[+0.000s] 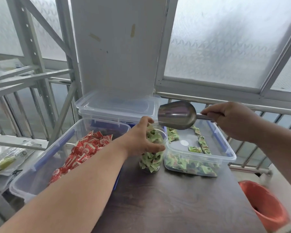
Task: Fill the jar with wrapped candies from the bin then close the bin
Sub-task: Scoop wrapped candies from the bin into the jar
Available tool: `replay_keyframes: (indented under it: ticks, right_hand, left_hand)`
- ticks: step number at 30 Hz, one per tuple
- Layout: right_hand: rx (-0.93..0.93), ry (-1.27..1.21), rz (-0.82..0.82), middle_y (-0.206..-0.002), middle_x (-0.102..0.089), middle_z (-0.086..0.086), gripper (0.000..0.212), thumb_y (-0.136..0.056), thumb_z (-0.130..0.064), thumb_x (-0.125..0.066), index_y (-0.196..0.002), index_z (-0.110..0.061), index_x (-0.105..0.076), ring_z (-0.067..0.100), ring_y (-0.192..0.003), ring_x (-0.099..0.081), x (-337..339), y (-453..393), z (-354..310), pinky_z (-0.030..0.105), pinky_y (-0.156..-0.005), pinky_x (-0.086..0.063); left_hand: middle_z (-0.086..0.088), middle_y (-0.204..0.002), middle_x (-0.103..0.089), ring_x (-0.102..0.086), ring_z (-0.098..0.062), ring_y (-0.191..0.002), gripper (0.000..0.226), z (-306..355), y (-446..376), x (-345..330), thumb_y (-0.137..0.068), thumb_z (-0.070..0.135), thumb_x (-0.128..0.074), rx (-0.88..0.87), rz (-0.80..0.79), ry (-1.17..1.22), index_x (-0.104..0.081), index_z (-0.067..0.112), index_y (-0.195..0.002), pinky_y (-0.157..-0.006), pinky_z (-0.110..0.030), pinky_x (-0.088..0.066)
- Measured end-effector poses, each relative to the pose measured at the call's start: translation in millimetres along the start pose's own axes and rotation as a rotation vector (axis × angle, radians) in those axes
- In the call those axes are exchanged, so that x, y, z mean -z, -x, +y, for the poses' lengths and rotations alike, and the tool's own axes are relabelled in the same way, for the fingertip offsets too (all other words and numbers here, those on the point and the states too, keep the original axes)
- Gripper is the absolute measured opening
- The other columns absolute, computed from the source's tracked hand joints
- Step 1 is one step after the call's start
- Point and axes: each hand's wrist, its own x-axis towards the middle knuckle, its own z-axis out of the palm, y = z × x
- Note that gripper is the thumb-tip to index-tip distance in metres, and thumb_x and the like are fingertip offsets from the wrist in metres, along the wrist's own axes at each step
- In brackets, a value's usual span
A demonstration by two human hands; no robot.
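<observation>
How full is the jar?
Nearly full: green candies reach almost to the rim of the jar, which the left hand grips.

Left hand (142, 140) grips the candy-filled jar (151, 158) on the table (175, 199); right hand (232, 121) holds a metal scoop (176, 115) (mouth tilted down) above the open bin (225, 158).

scoop (176, 115) over jar (151, 163) mouth, table (175, 199) front bare
</observation>
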Motion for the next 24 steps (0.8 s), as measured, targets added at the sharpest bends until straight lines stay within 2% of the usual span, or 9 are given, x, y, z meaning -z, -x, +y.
replay_keyframes:
  ticks: [4, 9, 11, 14, 16, 18, 21, 22, 24]
  right_hand:
    - [-0.294, 0.024, -0.025, -0.068, -0.069, 0.001, 0.026, -0.094, -0.003, -0.054, -0.092, -0.007, -0.079, 0.018, -0.053, -0.051, -14, -17, 32, 0.021, -0.05, -0.038]
    - [-0.49, 0.124, -0.294, -0.063, -0.069, 0.013, 0.029, -0.098, -0.007, -0.053, -0.083, 0.005, -0.075, 0.02, -0.042, -0.048, -47, -25, 52, 0.02, -0.042, -0.038]
    - [-0.458, 0.132, -0.324, -0.079, -0.073, 0.016, 0.021, -0.098, -0.01, -0.053, -0.094, -0.002, -0.072, 0.024, -0.053, -0.061, -60, -32, 47, 0.026, -0.046, -0.048]
    - [-0.317, 0.421, -0.447, -0.087, -0.069, 0.006, 0.019, -0.095, -0.01, -0.056, -0.104, -0.013, -0.073, 0.028, -0.095, -0.073, -85, -53, 37, 0.033, -0.08, -0.058]
    - [-0.245, 0.612, -0.459, -0.089, -0.066, 0.009, 0.024, -0.095, -0.006, -0.056, -0.108, -0.01, -0.076, 0.025, -0.087, -0.065, -97, -66, 22, 0.032, -0.077, -0.054]
    - [-0.262, 0.59, -0.392, -0.079, -0.06, 0.007, 0.021, -0.093, -0.001, -0.057, -0.102, -0.005, -0.076, 0.024, -0.077, -0.059, -109, -86, 17, 0.031, -0.067, -0.049]
    - [-0.285, 0.579, -0.371, -0.073, -0.058, 0.004, 0.015, -0.094, -0.002, -0.06, -0.082, -0.006, -0.068, 0.022, -0.077, -0.07, -132, -103, 19, 0.029, -0.07, -0.057]
    - [-0.308, 0.558, -0.392, -0.081, -0.06, 0.005, 0.009, -0.094, -0.007, -0.063, -0.088, -0.007, -0.07, 0.022, -0.082, -0.069, -140, -104, 21, 0.029, -0.075, -0.058]
    - [-0.386, 0.477, -0.422, -0.095, -0.056, 0.006, 0.018, -0.093, -0.02, -0.066, -0.109, -0.013, -0.072, 0.023, -0.085, -0.058, -156, -100, 31, 0.029, -0.076, -0.051]
  left_hand:
    - [0.001, -0.148, -0.055, -0.058, -0.021, -0.133, 0.082, 0, 1, 1, -0.076, 0.053, -0.096, -0.019, -0.011, -0.007, -0.04, 0.04, -0.134, -0.11, -0.043, -0.056]
    - [0.009, -0.124, -0.06, -0.059, -0.017, -0.117, 0.057, 0, -1, 1, -0.081, 0.049, -0.093, -0.028, -0.019, -0.05, -0.049, 0.035, -0.114, -0.098, -0.037, -0.055]
    - [0.013, -0.118, -0.06, -0.059, -0.014, -0.109, 0.053, 0, -1, 1, -0.083, 0.046, -0.093, -0.036, -0.018, -0.05, -0.051, 0.033, -0.113, -0.093, -0.032, -0.052]
    - [0.006, -0.13, -0.062, -0.061, -0.016, -0.12, 0.057, -1, -1, 1, -0.083, 0.044, -0.094, -0.04, -0.018, -0.026, -0.049, 0.034, -0.116, -0.097, -0.031, -0.051]
    - [0.003, -0.135, -0.061, -0.063, -0.016, -0.123, 0.063, -1, -2, 0, -0.082, 0.044, -0.095, -0.034, -0.018, -0.013, -0.045, 0.037, -0.12, -0.101, -0.034, -0.056]
    - [0.005, -0.13, -0.063, -0.068, -0.013, -0.116, 0.071, -2, -2, 0, -0.08, 0.044, -0.096, -0.029, -0.009, 0.003, -0.042, 0.038, -0.125, -0.099, -0.035, -0.063]
    - [0.008, -0.13, -0.059, -0.069, -0.01, -0.114, 0.082, -5, -4, -1, -0.078, 0.046, -0.097, -0.031, 0.011, 0.006, -0.036, 0.038, -0.132, -0.1, -0.037, -0.064]
    - [0.01, -0.132, -0.057, -0.067, -0.009, -0.117, 0.084, -6, -4, -1, -0.077, 0.047, -0.097, -0.031, 0.012, 0.009, -0.036, 0.039, -0.133, -0.102, -0.036, -0.063]
    - [0.01, -0.135, -0.055, -0.063, -0.008, -0.124, 0.085, -7, -6, -2, -0.077, 0.047, -0.097, -0.031, 0.013, 0.01, -0.035, 0.039, -0.135, -0.106, -0.036, -0.061]
